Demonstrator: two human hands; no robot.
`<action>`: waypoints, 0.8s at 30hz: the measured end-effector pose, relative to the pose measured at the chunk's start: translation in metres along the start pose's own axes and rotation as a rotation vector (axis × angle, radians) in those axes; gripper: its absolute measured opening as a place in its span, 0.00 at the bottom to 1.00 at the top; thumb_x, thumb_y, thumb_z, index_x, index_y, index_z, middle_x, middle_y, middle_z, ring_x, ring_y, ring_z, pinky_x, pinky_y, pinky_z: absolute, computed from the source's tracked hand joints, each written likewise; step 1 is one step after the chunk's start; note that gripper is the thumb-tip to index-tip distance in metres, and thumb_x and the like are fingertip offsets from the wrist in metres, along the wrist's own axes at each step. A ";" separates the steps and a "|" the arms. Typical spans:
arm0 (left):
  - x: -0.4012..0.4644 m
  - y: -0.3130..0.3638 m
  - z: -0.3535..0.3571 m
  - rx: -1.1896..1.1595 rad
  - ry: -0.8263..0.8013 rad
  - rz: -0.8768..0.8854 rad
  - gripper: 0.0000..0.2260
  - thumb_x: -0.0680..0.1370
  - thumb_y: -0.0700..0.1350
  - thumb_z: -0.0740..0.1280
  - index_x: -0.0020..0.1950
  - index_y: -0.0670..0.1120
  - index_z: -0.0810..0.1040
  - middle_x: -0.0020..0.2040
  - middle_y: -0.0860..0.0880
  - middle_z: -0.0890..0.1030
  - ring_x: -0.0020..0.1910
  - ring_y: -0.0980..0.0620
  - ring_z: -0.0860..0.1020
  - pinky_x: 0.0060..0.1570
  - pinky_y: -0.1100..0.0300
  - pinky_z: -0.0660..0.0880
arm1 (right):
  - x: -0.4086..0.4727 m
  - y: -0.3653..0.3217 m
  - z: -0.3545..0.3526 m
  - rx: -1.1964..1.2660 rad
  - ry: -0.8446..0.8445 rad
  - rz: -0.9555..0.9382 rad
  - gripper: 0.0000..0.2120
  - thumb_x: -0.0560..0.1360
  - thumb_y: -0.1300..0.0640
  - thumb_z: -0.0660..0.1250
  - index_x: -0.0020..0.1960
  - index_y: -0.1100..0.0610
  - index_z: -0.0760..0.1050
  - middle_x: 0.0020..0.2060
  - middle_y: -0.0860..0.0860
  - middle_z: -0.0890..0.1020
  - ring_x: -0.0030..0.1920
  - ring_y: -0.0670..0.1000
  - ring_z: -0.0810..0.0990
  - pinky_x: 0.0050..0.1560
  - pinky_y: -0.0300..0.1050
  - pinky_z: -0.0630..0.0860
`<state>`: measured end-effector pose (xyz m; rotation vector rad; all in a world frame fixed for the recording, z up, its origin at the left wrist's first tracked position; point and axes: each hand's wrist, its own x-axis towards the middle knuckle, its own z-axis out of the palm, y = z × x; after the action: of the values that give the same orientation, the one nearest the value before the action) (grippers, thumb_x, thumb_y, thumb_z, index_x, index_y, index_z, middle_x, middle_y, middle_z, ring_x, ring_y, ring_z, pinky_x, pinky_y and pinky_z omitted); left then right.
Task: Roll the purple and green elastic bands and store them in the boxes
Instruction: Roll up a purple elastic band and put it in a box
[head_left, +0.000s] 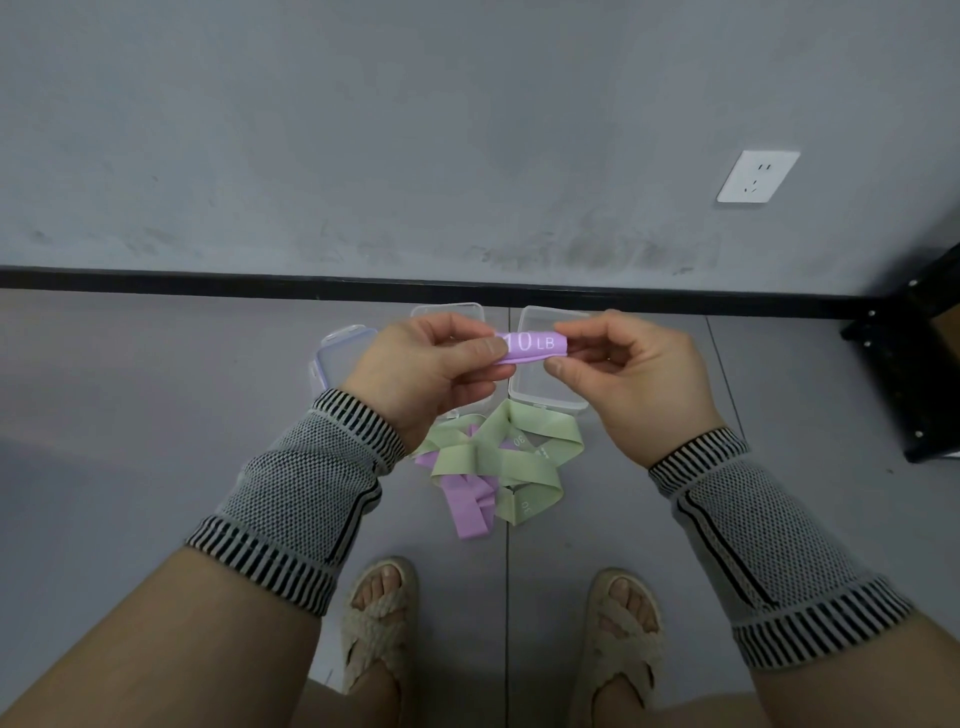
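Readable markings: one weight label and two faint numerals.

The rolled purple band (532, 349), pinched at its ends between the left hand (431, 371) and the right hand (631, 376), bears "10 LB" in white. On the floor, the green bands (514, 457) show a small "30" near the lower end and another "30" near the middle, both turned sideways and faint.

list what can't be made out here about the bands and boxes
- Rolled purple band, head view: both ends are covered by the left hand and right hand, so its full length is hidden.
- Middle clear box: mostly behind the left hand; contents unseen.
- Right clear box: the roll and fingers cover part of its inside.
- Loose band pile: overlapping green and purple strips; the count is unclear and the print is too small.
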<state>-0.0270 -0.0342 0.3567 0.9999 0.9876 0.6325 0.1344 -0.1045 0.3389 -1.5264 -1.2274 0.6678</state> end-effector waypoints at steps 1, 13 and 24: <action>-0.001 0.000 0.001 0.024 -0.009 0.026 0.04 0.74 0.36 0.68 0.46 0.43 0.77 0.40 0.47 0.83 0.37 0.54 0.83 0.36 0.65 0.79 | 0.000 0.000 0.000 0.005 0.002 0.004 0.16 0.68 0.65 0.75 0.43 0.44 0.78 0.39 0.47 0.84 0.40 0.47 0.82 0.44 0.36 0.79; -0.004 -0.007 0.001 0.772 0.054 0.543 0.20 0.71 0.41 0.73 0.53 0.63 0.73 0.45 0.61 0.79 0.37 0.64 0.80 0.42 0.74 0.74 | 0.000 0.002 -0.005 0.037 0.009 0.038 0.14 0.67 0.65 0.76 0.42 0.46 0.79 0.38 0.48 0.84 0.40 0.48 0.83 0.44 0.39 0.80; 0.000 -0.013 -0.003 0.667 0.066 0.501 0.10 0.72 0.40 0.72 0.46 0.55 0.80 0.38 0.61 0.80 0.36 0.68 0.79 0.41 0.76 0.73 | 0.001 0.002 -0.005 0.040 -0.070 0.082 0.13 0.68 0.64 0.74 0.44 0.47 0.80 0.39 0.47 0.84 0.39 0.42 0.82 0.45 0.37 0.79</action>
<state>-0.0297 -0.0383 0.3442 1.8621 1.0337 0.7643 0.1402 -0.1052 0.3395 -1.5379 -1.2017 0.8002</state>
